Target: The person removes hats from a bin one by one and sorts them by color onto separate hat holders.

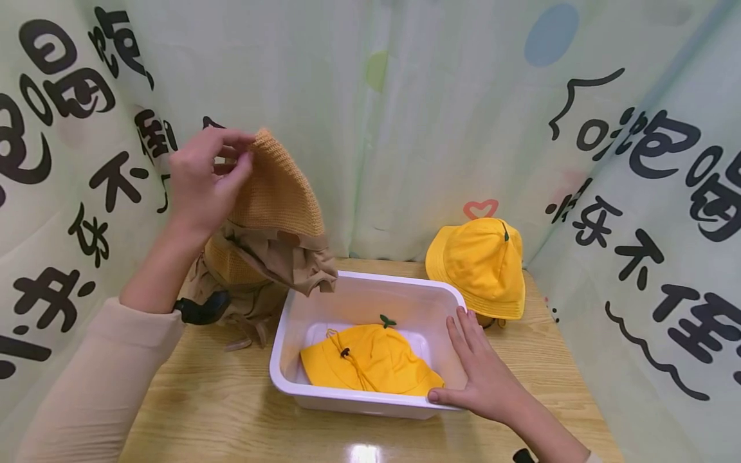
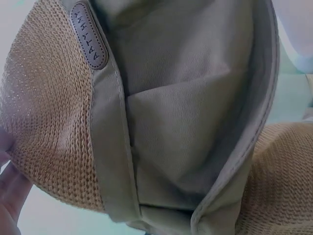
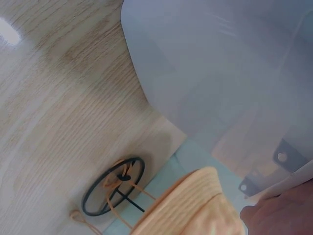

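My left hand (image 1: 205, 177) pinches the top of a tan knitted hat (image 1: 283, 193) with a crumpled brown cloth brim, lifting it beside the white plastic bin (image 1: 280, 350). In the left wrist view, a small lettered patch (image 2: 89, 36) shows on its band. Behind and below it is a second tan and brown hat (image 1: 228, 263), partly hidden. A yellow bucket hat (image 1: 376, 360) with a green sprout and a drawcord lies inside the bin. My right hand (image 1: 483, 379) rests on the bin's near right corner, fingers straight along the right rim, thumb at the front rim.
Another yellow hat (image 1: 480, 263) sits behind the bin's right corner, over a stand with a black ring base (image 3: 86, 200). Its cord hangs down around the ring. A wooden table (image 1: 231, 411) carries everything, and a printed curtain (image 1: 370, 128) encloses the back and sides.
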A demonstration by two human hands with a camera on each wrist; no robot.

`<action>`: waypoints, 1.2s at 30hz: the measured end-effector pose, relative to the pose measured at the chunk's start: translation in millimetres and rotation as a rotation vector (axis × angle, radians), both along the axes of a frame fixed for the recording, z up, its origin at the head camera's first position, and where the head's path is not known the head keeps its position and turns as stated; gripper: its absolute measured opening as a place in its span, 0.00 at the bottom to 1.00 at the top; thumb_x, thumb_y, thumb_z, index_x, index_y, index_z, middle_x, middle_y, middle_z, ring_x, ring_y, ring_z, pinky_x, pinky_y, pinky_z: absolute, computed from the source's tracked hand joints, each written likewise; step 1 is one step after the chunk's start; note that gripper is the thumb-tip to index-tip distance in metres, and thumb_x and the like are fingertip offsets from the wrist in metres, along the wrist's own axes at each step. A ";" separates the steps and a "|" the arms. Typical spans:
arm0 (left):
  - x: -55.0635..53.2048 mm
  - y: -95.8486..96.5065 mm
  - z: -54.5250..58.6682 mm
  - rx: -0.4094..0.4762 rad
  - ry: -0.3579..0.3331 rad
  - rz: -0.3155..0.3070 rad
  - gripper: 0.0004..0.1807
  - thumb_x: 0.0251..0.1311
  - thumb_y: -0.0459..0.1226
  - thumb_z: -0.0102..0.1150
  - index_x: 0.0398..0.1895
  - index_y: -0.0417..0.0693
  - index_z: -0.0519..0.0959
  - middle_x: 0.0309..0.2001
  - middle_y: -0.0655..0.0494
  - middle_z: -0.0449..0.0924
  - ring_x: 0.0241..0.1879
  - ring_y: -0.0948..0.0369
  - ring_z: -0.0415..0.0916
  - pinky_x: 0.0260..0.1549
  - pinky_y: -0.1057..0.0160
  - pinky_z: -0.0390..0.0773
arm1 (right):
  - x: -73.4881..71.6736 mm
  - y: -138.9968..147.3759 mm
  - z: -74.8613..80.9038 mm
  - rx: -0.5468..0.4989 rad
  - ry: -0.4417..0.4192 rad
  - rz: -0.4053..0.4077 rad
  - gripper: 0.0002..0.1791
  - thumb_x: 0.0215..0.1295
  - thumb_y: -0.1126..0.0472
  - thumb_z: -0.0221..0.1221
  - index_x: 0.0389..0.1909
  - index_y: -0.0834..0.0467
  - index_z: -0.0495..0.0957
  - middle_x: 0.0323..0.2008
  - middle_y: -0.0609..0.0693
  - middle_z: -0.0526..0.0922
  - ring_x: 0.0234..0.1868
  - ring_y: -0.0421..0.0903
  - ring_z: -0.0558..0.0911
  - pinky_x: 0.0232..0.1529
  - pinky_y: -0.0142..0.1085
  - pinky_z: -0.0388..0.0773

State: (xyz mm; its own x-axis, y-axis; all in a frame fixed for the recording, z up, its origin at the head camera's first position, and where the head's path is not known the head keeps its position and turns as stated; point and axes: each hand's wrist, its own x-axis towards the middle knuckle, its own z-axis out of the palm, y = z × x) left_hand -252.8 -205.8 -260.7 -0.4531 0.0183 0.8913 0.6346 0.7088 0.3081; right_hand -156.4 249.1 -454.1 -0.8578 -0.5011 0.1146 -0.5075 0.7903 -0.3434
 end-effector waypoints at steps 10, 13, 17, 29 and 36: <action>14.6 -10.5 -9.4 0.081 -0.111 0.015 0.08 0.61 0.28 0.63 0.43 0.38 0.84 0.41 0.49 0.86 0.36 0.64 0.83 0.37 0.78 0.79 | -5.8 -2.0 21.3 0.064 -0.114 0.045 0.61 0.52 0.28 0.64 0.78 0.59 0.54 0.78 0.68 0.41 0.77 0.70 0.41 0.69 0.69 0.44; 17.6 -13.3 -12.1 0.087 -0.120 0.005 0.09 0.61 0.28 0.64 0.44 0.37 0.84 0.42 0.47 0.85 0.36 0.58 0.85 0.38 0.80 0.78 | -10.8 -4.5 39.6 0.096 -0.153 0.067 0.55 0.56 0.29 0.62 0.76 0.58 0.58 0.77 0.70 0.47 0.76 0.72 0.44 0.68 0.71 0.43; 21.1 -16.7 -14.1 0.088 -0.130 0.002 0.10 0.61 0.28 0.63 0.46 0.37 0.83 0.41 0.46 0.85 0.36 0.54 0.85 0.39 0.81 0.77 | -21.5 -16.8 66.7 0.080 -0.183 0.151 0.47 0.61 0.33 0.61 0.74 0.56 0.64 0.75 0.67 0.57 0.75 0.72 0.50 0.67 0.71 0.48; 30.8 -19.4 -19.8 0.074 -0.193 -0.027 0.10 0.62 0.29 0.64 0.46 0.41 0.86 0.41 0.50 0.88 0.38 0.77 0.80 0.39 0.81 0.76 | -73.6 -118.9 120.8 -0.189 -0.037 0.469 0.21 0.71 0.54 0.59 0.63 0.53 0.78 0.59 0.44 0.82 0.58 0.43 0.81 0.58 0.44 0.77; 33.9 -19.0 -22.9 0.100 -0.215 -0.035 0.08 0.63 0.29 0.62 0.44 0.37 0.84 0.39 0.48 0.87 0.38 0.82 0.76 0.40 0.80 0.76 | -98.1 -181.3 139.0 -0.463 -0.128 0.440 0.17 0.74 0.60 0.55 0.59 0.57 0.80 0.55 0.50 0.84 0.52 0.43 0.84 0.55 0.41 0.80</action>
